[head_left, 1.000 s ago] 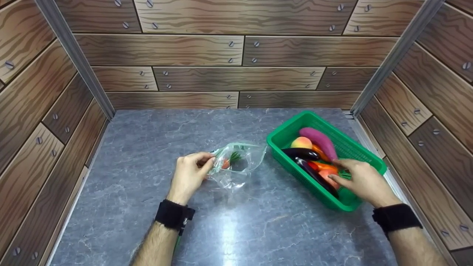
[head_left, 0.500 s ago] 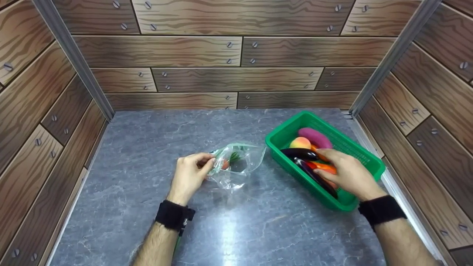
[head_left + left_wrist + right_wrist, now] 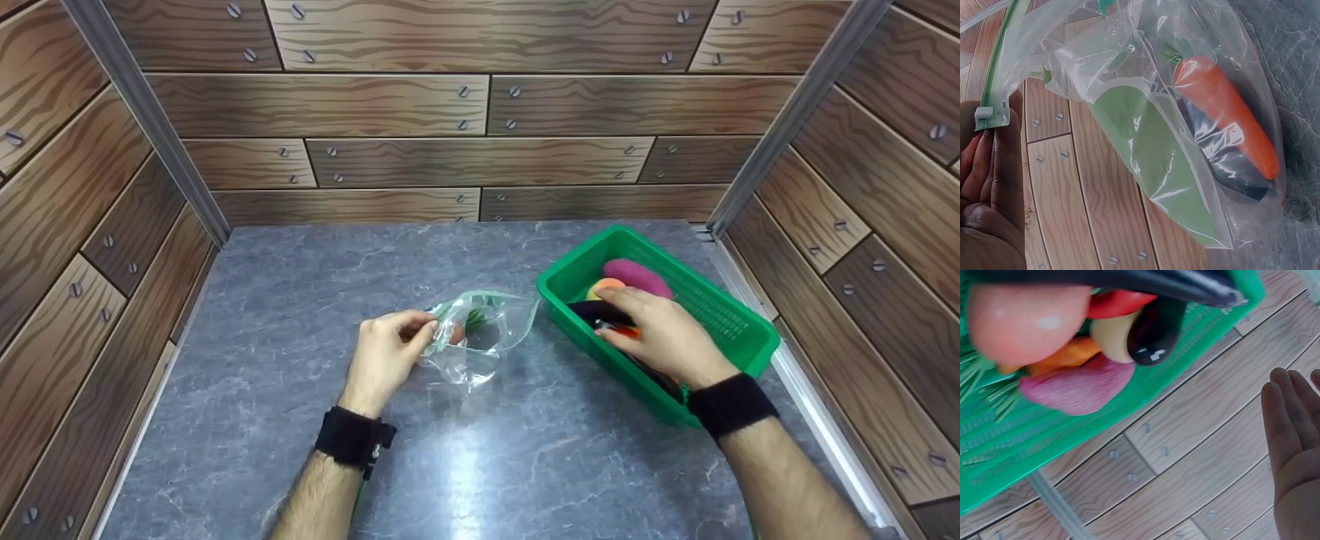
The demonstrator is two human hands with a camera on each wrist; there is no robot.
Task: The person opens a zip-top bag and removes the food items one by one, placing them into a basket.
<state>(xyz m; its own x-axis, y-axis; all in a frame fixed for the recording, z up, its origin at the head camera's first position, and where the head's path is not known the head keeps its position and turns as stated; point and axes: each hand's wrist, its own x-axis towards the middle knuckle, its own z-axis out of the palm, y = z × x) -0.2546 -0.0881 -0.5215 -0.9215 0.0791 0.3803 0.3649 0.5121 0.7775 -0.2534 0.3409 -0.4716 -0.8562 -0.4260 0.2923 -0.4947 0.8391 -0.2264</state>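
In the head view my left hand pinches the mouth of a clear zip bag near the middle of the table. The left wrist view shows thumb and fingers at the bag's white slider; inside lies an orange carrot with green leaves. My right hand, fingers extended, hovers over the green basket and partly hides its contents. Its fingers are straight with nothing in them in the right wrist view. Around it lie a purple sweet potato, a peach and dark eggplants.
Also in the basket are a pink round fruit, a red pepper-like piece and orange carrots with green tops. Wood-patterned walls enclose the grey marbled table at the back and sides.
My right hand has moved left and away from me over the basket, from its near right part toward the peach and eggplants. The left hand keeps its grip on the zip bag.
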